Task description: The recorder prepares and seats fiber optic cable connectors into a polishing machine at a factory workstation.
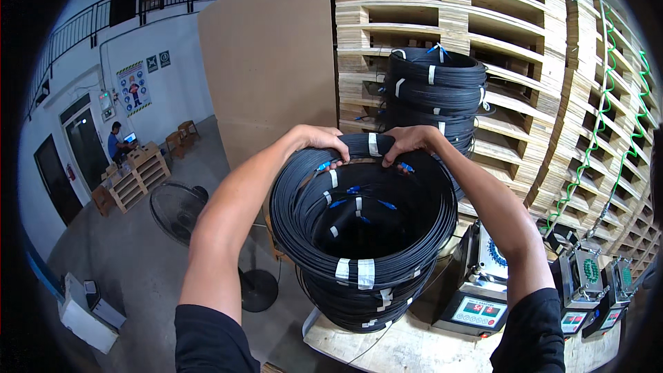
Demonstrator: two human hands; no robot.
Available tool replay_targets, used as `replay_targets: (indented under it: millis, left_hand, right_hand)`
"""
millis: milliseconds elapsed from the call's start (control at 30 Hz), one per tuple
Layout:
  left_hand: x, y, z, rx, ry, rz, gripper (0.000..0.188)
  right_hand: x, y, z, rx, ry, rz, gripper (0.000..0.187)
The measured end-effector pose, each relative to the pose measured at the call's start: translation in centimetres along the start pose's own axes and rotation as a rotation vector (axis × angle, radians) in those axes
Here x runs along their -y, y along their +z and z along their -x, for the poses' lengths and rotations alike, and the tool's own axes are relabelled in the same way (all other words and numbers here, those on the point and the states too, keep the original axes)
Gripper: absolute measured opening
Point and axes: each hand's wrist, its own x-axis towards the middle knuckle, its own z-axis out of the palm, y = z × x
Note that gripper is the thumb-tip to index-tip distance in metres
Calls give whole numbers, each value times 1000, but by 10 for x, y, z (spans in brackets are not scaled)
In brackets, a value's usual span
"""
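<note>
A coil of black cable, bound with white tape, lies at the top of a stack of similar coils. My left hand is closed around the far rim of this coil, left of a white tape band. To the right of that band, my right hand grips the same rim, thumb inside. A blue connector shows by the left fingers, and another blue connector by the right ones. More blue connectors hang inside the dark hollow of the stack.
Behind stands a second stack of black coils, against tall wooden pallets. Machines with digital panels stand on the wooden table at right. On the left are a standing fan, a brown board and a seated person.
</note>
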Motion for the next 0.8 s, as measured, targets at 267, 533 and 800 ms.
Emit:
replay_targets:
  millis: [267,533,800]
  left_hand:
    - [10,19,-2,-338,269,-668,43]
    - [12,26,-4,-362,258,-731,50]
    - [1,29,-10,-271,134,-762,46]
  right_hand:
    - [-15,19,-5,-179,-296,336,61]
    - [-5,43,10,-485,-224,889,73]
    - [-18,22,-21,-208,-170,753,79]
